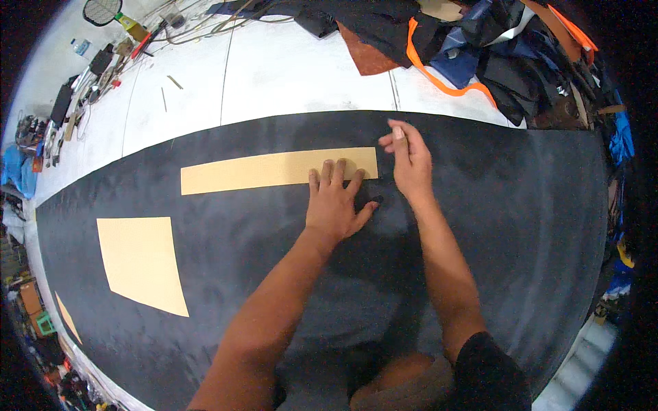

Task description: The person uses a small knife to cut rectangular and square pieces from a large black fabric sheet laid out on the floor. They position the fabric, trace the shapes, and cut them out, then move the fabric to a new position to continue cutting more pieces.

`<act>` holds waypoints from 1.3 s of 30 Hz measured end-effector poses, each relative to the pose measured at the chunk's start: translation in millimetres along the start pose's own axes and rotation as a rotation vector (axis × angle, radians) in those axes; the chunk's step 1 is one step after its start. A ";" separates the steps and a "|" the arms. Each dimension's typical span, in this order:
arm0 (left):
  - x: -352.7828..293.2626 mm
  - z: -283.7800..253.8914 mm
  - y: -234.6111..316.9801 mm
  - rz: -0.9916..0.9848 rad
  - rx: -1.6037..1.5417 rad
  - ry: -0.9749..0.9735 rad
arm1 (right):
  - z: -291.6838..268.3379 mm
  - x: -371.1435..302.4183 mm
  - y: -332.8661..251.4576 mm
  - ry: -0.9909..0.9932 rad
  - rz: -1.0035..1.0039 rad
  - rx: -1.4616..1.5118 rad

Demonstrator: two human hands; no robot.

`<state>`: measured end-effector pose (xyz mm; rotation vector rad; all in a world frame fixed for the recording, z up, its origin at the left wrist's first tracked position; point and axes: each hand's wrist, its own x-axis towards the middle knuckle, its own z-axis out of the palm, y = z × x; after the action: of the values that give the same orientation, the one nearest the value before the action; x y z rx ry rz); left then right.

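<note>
My left hand (pixel 334 205) lies with its fingers spread, the fingertips pressing on the right part of a long tan card strip (pixel 247 169). Its thumb rests off the strip, on a large black sheet (pixel 507 226) that looks like leather or vinyl. Just past the strip's right end, my right hand (pixel 411 163) is raised over the sheet, thumb and fingers brought together. Whatever it pinches, if anything, is too small to make out. A tan four-sided card piece (pixel 140 264) lies flat on the sheet to the left, apart from both hands.
A narrow tan piece (pixel 68 317) lies by the sheet's left edge. Beyond the sheet is a white tiled floor (pixel 267 75). Dark scraps and an orange strip (pixel 445 83) are heaped at the far right. Tools (pixel 103 61) and a racket-shaped swatter (pixel 103 11) lie far left.
</note>
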<state>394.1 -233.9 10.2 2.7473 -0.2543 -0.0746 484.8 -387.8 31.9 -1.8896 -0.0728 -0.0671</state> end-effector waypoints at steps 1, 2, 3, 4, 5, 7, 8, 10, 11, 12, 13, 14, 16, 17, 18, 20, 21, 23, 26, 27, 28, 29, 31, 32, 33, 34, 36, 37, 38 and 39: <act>-0.4 1.3 -1.0 0.003 0.005 0.002 | 5.3 3.4 -18.4 -0.101 0.093 -0.052; -1.7 2.5 -2.2 0.005 0.012 0.004 | 16.0 6.9 -18.8 -0.155 0.023 -0.094; -0.1 3.6 0.1 0.017 0.010 0.009 | 22.4 13.1 -17.3 -0.201 -0.048 -0.147; 1.1 4.6 0.8 0.022 0.020 -0.011 | 31.1 18.0 -15.2 -0.250 -0.117 -0.195; 2.3 5.6 1.6 0.027 0.031 -0.031 | 41.1 21.5 -14.9 -0.323 -0.123 -0.166; -0.4 7.4 -1.5 0.012 0.020 -0.063 | 68.3 23.0 -13.3 -0.481 -0.130 -0.092; -1.6 8.1 -2.0 0.000 -0.009 -0.070 | 77.9 22.2 -13.4 -0.537 -0.149 -0.106; -1.4 6.5 -1.8 -0.014 -0.034 -0.094 | 93.6 22.2 -15.3 -0.653 -0.192 -0.133; -0.6 5.7 -1.4 -0.016 -0.030 -0.113 | 97.3 23.6 -15.8 -0.664 -0.206 -0.150; 0.6 3.8 -0.8 -0.017 -0.026 -0.129 | 100.3 25.6 -12.4 -0.658 -0.225 -0.159; 0.7 6.0 -1.1 -0.004 -0.028 -0.094 | 103.9 27.1 -8.0 -0.652 -0.244 -0.167; 0.4 10.4 -1.7 0.009 -0.030 -0.058 | 106.1 28.1 -4.1 -0.645 -0.263 -0.176; -0.2 12.4 -2.9 0.019 -0.035 -0.029 | 107.3 26.9 -4.6 -0.636 -0.266 -0.194; -0.3 13.2 -3.3 0.018 -0.037 -0.035 | 107.3 26.8 -4.9 -0.630 -0.268 -0.203; -0.2 13.2 -2.5 0.018 -0.040 -0.043 | 107.3 26.9 -3.7 -0.635 -0.271 -0.219; 0.9 13.3 0.2 0.009 -0.038 -0.040 | 105.8 27.8 -1.1 -0.644 -0.277 -0.253; 1.0 11.4 0.9 0.002 -0.036 -0.040 | 104.4 26.7 -3.0 -0.637 -0.297 -0.281; 1.1 6.6 1.2 -0.014 -0.025 -0.126 | 97.8 23.2 -6.2 -0.622 -0.338 -0.337; -1.0 -1.3 -3.1 -0.019 0.048 -0.142 | 61.2 22.8 6.5 -0.558 -0.398 -0.459; 3.0 -1.8 2.0 -0.001 0.063 -0.121 | 37.9 23.7 9.1 -0.513 -0.353 -0.494; 4.0 -2.3 4.7 -0.007 0.057 -0.112 | 17.9 21.6 12.3 -0.474 -0.308 -0.519; 4.5 -3.5 6.1 -0.013 0.052 -0.104 | 6.8 20.8 14.2 -0.434 -0.262 -0.543; 5.9 -1.9 9.2 -0.019 0.050 -0.099 | -0.9 19.4 21.4 -0.401 -0.293 -0.522; 6.4 -0.9 9.8 -0.022 0.054 -0.102 | -4.4 18.7 24.1 -0.383 -0.308 -0.512; 6.5 -1.2 8.8 -0.028 0.068 -0.108 | 0.5 18.8 21.8 -0.413 -0.298 -0.503; 6.6 -1.1 8.6 -0.033 0.082 -0.118 | 10.6 19.1 16.8 -0.444 -0.286 -0.492; 10.2 -2.9 9.6 -0.038 0.110 -0.137 | 18.2 20.3 15.8 -0.469 -0.272 -0.477; 13.0 -4.8 11.4 -0.039 0.117 -0.162 | 18.9 20.9 20.1 -0.462 -0.269 -0.473; 15.7 -6.9 13.7 -0.040 0.124 -0.187 | 16.4 21.2 22.8 -0.456 -0.266 -0.469; 18.4 -9.1 14.4 -0.046 0.133 -0.210 | 8.9 20.9 23.1 -0.423 -0.240 -0.479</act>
<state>410.5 -247.1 23.7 2.8786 -0.2608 -0.3727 507.7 -386.3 9.1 -2.3380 -0.6192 0.1682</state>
